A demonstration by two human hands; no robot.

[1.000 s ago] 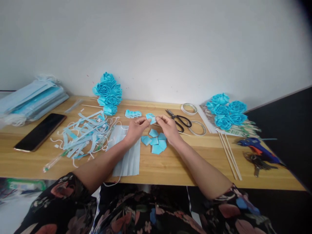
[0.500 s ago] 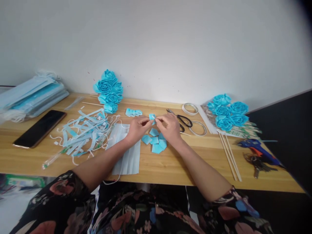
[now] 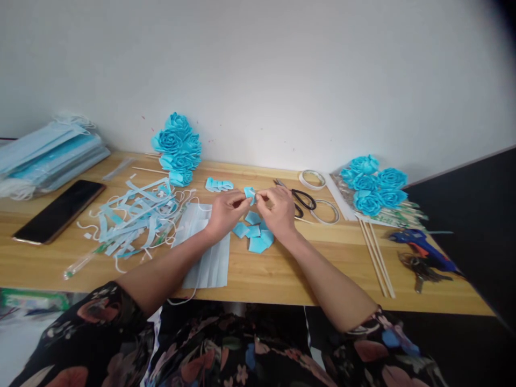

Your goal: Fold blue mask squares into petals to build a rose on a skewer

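Between my fingertips is a small blue petal, cut from mask fabric and partly curled. My left hand pinches it from the left, while my right hand pinches its right side. Just below my hands lie several loose flat blue petals. A few curled petals rest in a row behind my left hand. Under my left forearm is a pale pleated face mask. Black-handled scissors lie just beyond my right hand, their blades partly hidden.
Left are mask scraps, a phone and stacked masks. Blue fabric roses stand by the wall; more roses lie right. Tape rolls, wooden sticks, a glue gun and keys are also right.
The petal between my fingers has turned and looks more curled or folded. Both hands keep their pinch in nearly the same place. The whole view has shifted slightly.
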